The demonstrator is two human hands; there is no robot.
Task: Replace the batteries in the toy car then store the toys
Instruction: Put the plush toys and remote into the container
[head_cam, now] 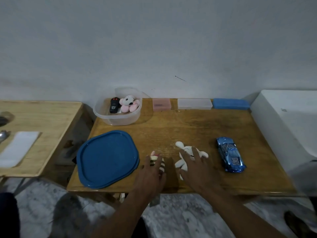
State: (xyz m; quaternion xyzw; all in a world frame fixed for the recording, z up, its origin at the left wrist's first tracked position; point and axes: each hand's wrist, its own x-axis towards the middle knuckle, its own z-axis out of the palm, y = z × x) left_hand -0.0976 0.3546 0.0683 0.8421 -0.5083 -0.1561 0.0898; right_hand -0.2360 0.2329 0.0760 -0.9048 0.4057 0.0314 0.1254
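Observation:
A shiny blue toy car [230, 154] lies on the wooden table [180, 124], to the right of both hands. My left hand [151, 174] reaches over a small brown-and-cream striped toy [162, 166], its fingers curled over the top. Spread over a white plush toy [184, 151], my right hand [197, 169] has straight fingers touching it. At the back left stands a clear plastic container [118, 117] holding a black remote [114, 104] and a pink-and-white plush [129, 103]. Its blue lid [107, 158] lies flat at the front left.
Along the wall sit a pink box [161, 104], a clear box [194, 103] and a blue box [230, 103]. A white appliance [288, 121] borders the table on the right. A second wooden table [48, 121] on the left carries a white cloth [17, 148].

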